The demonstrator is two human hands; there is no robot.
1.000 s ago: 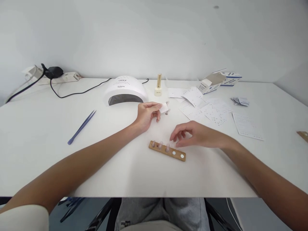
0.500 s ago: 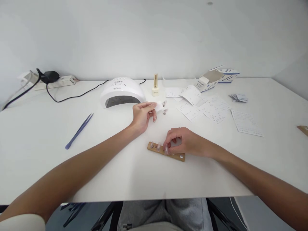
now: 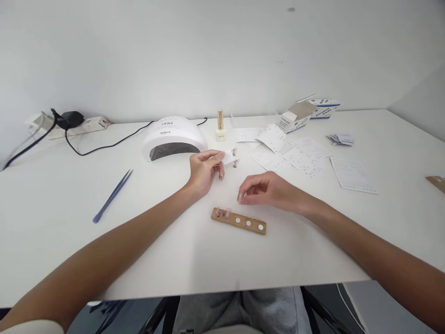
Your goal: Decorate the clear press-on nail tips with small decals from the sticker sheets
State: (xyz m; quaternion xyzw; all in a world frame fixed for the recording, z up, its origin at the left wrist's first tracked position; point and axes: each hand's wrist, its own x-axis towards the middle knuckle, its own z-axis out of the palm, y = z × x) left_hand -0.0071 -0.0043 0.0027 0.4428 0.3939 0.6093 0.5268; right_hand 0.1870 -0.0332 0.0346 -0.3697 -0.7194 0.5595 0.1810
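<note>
My left hand [image 3: 205, 170] pinches a small white piece [image 3: 228, 158], paper or pad, between thumb and fingers. At its right edge are two small clear nail tips with shiny bits, an upper nail tip [image 3: 234, 151] and a lower nail tip [image 3: 236, 163]; I cannot tell whether they are attached to it. Closer to me lies a wooden nail display strip [image 3: 250, 224] with several white dots. Two clear nail tips [image 3: 227, 214] stand at its left end. My right hand [image 3: 266, 191] is closed in a pinch just above the strip, its clear nail tip mostly hidden by the fingers.
Behind my left hand stand a white nail lamp [image 3: 175, 134] and a polish bottle [image 3: 220, 127]. Blue tweezers [image 3: 113, 197] lie at left, near a power strip [image 3: 79, 126]. Dotted paper sheets [image 3: 306, 157], an opened box [image 3: 297, 116] and small packets [image 3: 340, 139] are at right.
My right hand has lifted up and off the wooden strip with the third nail tip, uncovering the white dots. My left hand has hardly moved. The whole view has shifted slightly.
</note>
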